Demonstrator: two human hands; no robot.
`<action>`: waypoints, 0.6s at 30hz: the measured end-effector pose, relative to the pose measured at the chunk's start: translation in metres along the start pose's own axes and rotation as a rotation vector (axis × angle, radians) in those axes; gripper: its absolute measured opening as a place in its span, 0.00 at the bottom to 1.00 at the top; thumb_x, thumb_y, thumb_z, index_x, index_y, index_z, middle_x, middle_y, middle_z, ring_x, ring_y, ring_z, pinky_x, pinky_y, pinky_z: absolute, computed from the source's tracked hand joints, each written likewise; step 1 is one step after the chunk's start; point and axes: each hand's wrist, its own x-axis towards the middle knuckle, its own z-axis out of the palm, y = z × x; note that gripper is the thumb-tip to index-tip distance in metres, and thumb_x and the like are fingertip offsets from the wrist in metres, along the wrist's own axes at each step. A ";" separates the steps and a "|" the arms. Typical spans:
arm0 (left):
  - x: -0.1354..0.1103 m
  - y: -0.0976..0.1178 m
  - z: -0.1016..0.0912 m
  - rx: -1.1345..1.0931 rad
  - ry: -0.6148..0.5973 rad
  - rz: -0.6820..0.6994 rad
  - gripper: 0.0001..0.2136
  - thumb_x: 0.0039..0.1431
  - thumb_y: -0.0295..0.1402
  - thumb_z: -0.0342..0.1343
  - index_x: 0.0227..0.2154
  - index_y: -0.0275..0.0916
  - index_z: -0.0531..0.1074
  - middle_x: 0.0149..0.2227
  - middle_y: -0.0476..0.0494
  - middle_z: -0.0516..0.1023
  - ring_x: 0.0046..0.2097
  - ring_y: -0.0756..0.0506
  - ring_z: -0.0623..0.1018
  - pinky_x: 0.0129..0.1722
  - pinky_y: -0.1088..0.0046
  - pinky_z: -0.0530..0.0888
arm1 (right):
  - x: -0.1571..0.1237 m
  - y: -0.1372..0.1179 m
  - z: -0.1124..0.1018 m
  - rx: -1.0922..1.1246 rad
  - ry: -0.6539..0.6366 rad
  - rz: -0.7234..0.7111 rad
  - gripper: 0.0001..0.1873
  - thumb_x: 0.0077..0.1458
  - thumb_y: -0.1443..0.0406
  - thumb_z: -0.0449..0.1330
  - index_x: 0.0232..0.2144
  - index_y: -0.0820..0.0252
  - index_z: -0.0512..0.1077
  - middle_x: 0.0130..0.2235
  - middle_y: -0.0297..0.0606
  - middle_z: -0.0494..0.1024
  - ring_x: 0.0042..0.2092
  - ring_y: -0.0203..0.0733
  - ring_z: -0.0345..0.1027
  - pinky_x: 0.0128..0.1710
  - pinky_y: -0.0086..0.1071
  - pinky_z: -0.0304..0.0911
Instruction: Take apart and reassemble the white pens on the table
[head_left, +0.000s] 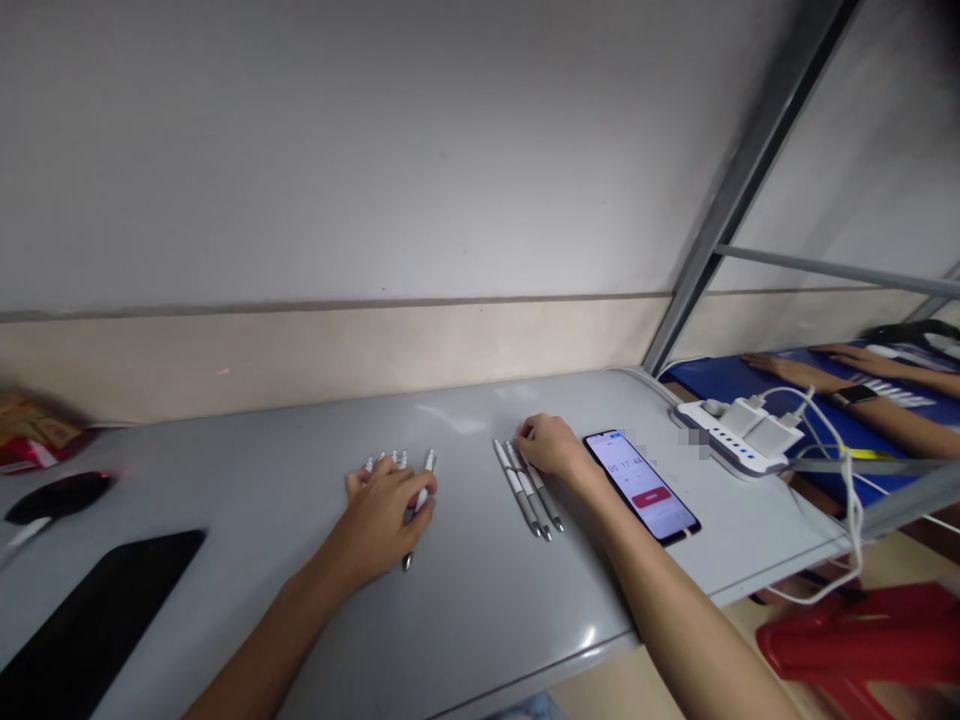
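My left hand (384,522) lies low over the grey desk with its fingers bent, thumb and fingers closed on a white-and-grey pen (429,462). The white ends of several more pens (403,458) poke out past its fingers; the rest of them is hidden under the hand. Farther right, three similar pens (523,492) lie side by side at a slant, their silver tips pointing toward me. My right hand (553,446) is curled at the far end of the rightmost one, fingers pinched around it, covering that end.
A phone (643,485) with a running timer lies right of my right forearm, a white power strip (739,435) beyond it. On the desk's left are a dark tablet-like slab (105,625), a black mouse-like object (61,495) and a red packet (37,435). Another person's arms (840,385) rest beyond the metal post.
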 end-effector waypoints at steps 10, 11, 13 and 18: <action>0.000 -0.002 0.003 -0.027 0.018 -0.012 0.06 0.59 0.34 0.48 0.34 0.45 0.71 0.28 0.49 0.73 0.39 0.43 0.68 0.41 0.61 0.55 | -0.001 0.001 -0.001 -0.002 -0.062 0.025 0.09 0.48 0.67 0.57 0.31 0.62 0.77 0.26 0.43 0.78 0.23 0.37 0.68 0.24 0.27 0.58; 0.000 -0.002 0.003 -0.032 0.020 -0.012 0.07 0.59 0.34 0.48 0.34 0.45 0.71 0.28 0.49 0.73 0.39 0.42 0.68 0.41 0.61 0.55 | -0.001 0.000 -0.002 -0.007 -0.062 0.030 0.09 0.48 0.67 0.57 0.31 0.62 0.77 0.27 0.44 0.78 0.23 0.38 0.68 0.24 0.27 0.58; 0.000 -0.002 0.003 -0.040 0.026 -0.014 0.07 0.59 0.34 0.48 0.35 0.45 0.70 0.28 0.49 0.73 0.39 0.43 0.68 0.41 0.61 0.56 | -0.002 -0.002 -0.003 -0.022 -0.063 0.035 0.09 0.48 0.66 0.57 0.31 0.62 0.77 0.28 0.44 0.78 0.25 0.39 0.69 0.25 0.27 0.58; 0.001 0.000 0.003 -0.044 0.039 -0.037 0.04 0.58 0.33 0.48 0.32 0.41 0.67 0.29 0.50 0.71 0.37 0.44 0.69 0.42 0.61 0.57 | -0.003 -0.003 -0.004 -0.075 -0.043 0.014 0.08 0.48 0.65 0.58 0.30 0.60 0.77 0.31 0.46 0.79 0.32 0.42 0.72 0.30 0.30 0.60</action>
